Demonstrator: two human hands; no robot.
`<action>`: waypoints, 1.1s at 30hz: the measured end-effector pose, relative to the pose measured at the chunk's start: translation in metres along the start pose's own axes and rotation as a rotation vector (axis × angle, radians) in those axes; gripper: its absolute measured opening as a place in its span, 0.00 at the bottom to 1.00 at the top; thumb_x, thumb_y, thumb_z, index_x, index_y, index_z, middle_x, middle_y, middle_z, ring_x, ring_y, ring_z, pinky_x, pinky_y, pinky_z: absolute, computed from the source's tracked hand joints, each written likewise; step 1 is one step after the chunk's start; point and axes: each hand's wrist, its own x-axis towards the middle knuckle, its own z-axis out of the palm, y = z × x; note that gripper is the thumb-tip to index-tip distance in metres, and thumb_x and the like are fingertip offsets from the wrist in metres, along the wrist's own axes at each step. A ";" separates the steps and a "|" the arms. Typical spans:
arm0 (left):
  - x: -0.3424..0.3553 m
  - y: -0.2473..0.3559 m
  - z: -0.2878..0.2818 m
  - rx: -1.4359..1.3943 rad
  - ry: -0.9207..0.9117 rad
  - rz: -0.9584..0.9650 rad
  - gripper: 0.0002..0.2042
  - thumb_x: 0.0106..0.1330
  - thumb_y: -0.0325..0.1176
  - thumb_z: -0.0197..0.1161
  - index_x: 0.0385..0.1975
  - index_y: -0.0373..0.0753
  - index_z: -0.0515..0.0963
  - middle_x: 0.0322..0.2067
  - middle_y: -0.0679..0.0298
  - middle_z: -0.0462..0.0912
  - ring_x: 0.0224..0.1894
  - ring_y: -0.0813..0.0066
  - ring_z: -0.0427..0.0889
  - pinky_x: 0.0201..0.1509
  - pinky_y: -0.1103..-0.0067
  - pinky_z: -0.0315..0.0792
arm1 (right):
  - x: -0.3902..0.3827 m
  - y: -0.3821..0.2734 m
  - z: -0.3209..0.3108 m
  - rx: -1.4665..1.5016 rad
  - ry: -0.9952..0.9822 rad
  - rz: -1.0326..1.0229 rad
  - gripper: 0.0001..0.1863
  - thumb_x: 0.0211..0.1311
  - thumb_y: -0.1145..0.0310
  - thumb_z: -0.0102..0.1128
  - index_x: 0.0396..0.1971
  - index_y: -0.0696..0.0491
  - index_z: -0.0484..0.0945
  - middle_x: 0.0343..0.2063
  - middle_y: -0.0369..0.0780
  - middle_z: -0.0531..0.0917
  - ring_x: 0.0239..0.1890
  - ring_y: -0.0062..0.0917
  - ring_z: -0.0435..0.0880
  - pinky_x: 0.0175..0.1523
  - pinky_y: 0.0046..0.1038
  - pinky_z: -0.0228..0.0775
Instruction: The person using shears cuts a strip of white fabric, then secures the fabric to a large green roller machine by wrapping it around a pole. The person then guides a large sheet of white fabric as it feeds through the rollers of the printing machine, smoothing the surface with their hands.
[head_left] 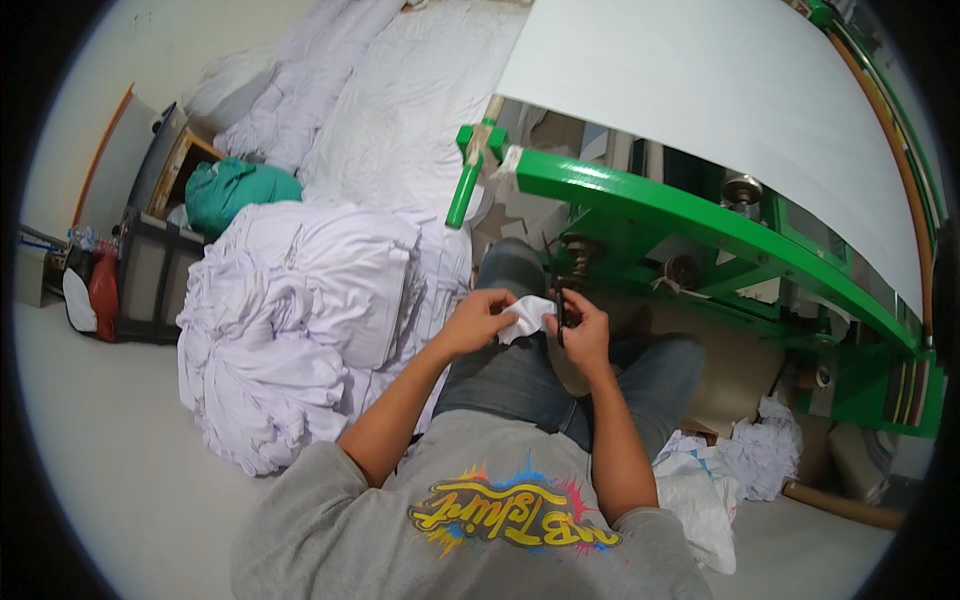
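Above my lap, my left hand [481, 321] pinches a small white piece of cloth [528, 317] between thumb and fingers. The cloth is crumpled and spans the short gap between my hands. Its other edge lies at the fingertips of my right hand [583, 327]. That hand is closed on what look like slim black scissors [560, 318], held upright; their thin blades are hard to make out against the dark background. Left of my legs rises a big heap of white fabric [300, 300], close to my left forearm but apart from the hand.
A green metal machine frame [640, 187] with a white sheet [720, 90] stretched above it stands ahead and right, near my knees. A green bundle [240, 192] and a dark crate [158, 270] sit left. White sacking [698, 500] and a tube [840, 507] lie right.
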 end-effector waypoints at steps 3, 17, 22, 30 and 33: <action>0.002 -0.001 -0.004 -0.108 0.032 0.029 0.08 0.70 0.31 0.65 0.40 0.33 0.82 0.32 0.69 0.84 0.36 0.82 0.81 0.41 0.79 0.74 | 0.002 -0.006 0.006 -0.119 0.012 0.003 0.29 0.53 0.74 0.80 0.57 0.61 0.84 0.40 0.44 0.92 0.41 0.22 0.90 0.49 0.27 0.80; 0.177 -0.018 -0.015 0.572 0.251 0.279 0.20 0.73 0.43 0.60 0.56 0.37 0.83 0.50 0.47 0.87 0.53 0.51 0.86 0.59 0.67 0.76 | -0.017 -0.027 -0.020 -0.063 -0.078 0.494 0.35 0.56 0.58 0.84 0.57 0.64 0.82 0.38 0.39 0.91 0.38 0.21 0.88 0.48 0.25 0.78; 0.337 -0.170 -0.007 0.691 0.315 0.165 0.19 0.69 0.40 0.63 0.59 0.45 0.82 0.53 0.52 0.86 0.56 0.56 0.85 0.62 0.63 0.77 | -0.026 -0.001 -0.016 -0.003 -0.204 0.494 0.37 0.57 0.57 0.85 0.58 0.66 0.80 0.32 0.31 0.80 0.35 0.15 0.75 0.44 0.21 0.71; 0.296 -0.061 0.007 -0.080 0.138 0.199 0.14 0.63 0.39 0.75 0.40 0.35 0.89 0.33 0.60 0.91 0.40 0.74 0.88 0.48 0.72 0.80 | -0.012 -0.011 -0.022 -0.295 -0.155 0.387 0.33 0.52 0.60 0.87 0.54 0.62 0.82 0.31 0.36 0.88 0.34 0.17 0.83 0.45 0.24 0.77; 0.288 -0.027 -0.011 0.040 0.012 0.156 0.12 0.64 0.38 0.73 0.40 0.37 0.90 0.35 0.60 0.91 0.41 0.70 0.88 0.52 0.72 0.78 | -0.004 -0.006 -0.021 -0.335 -0.162 0.446 0.34 0.52 0.58 0.87 0.54 0.61 0.83 0.30 0.36 0.87 0.33 0.17 0.83 0.43 0.24 0.76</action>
